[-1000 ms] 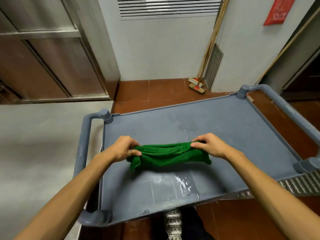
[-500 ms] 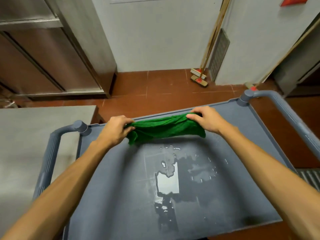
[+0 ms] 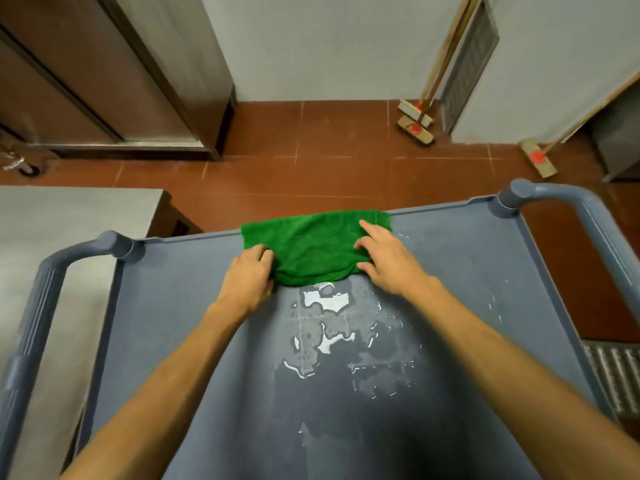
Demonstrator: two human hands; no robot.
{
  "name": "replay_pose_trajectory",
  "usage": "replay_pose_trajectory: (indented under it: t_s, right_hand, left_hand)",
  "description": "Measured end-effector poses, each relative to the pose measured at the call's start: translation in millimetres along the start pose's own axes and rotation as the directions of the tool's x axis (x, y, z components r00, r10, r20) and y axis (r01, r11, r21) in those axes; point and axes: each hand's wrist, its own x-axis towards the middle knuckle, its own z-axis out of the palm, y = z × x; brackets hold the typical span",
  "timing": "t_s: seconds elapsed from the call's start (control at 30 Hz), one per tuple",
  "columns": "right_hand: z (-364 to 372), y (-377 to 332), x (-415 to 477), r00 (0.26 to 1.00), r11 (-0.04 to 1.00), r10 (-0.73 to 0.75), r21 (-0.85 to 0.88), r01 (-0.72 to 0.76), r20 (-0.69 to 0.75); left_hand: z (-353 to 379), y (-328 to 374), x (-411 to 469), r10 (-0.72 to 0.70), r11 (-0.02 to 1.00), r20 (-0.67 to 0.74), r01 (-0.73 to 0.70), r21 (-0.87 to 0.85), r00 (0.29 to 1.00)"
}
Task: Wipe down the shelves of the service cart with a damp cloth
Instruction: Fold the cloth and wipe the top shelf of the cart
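The green terry cloth (image 3: 311,247) lies at the far rim of the grey plastic cart shelf (image 3: 173,323). The left hand (image 3: 247,282) grips it and the right hand (image 3: 384,261) presses on it with flat fingers. 1 further push could drop it off.

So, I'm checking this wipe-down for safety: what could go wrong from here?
The cloth already laps over the far rim of the shelf. Pushing on could drop it, or sweep water, onto the floor, which would likely be a slip hazard. The puddle lies on the near side of the cloth, so it may be left standing unless a return stroke takes it.
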Motion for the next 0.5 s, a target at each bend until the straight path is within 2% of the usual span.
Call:
replay_pose_trajectory:
  t_s: [0.17,0.27,0.5]
  right_hand:
    - [34,2,-2,0.986,0.994,-0.052,-0.090,0.067,0.161]
    - [43,3,-6,0.995,0.994,-0.058,-0.084,0.065,0.084]
    - [53,-3,-24,1.000,0.998,-0.018,0.064,0.018,0.001]
  left_hand:
    - [27,12,-1,-0.010,0.996,0.092,0.002,0.086,0.996]
    - [28,14,-5,-0.030,0.995,0.081,0.022,0.097,0.996]
    - [35,13,-25,-0.010,0.998,0.052,0.013,-0.068,0.999]
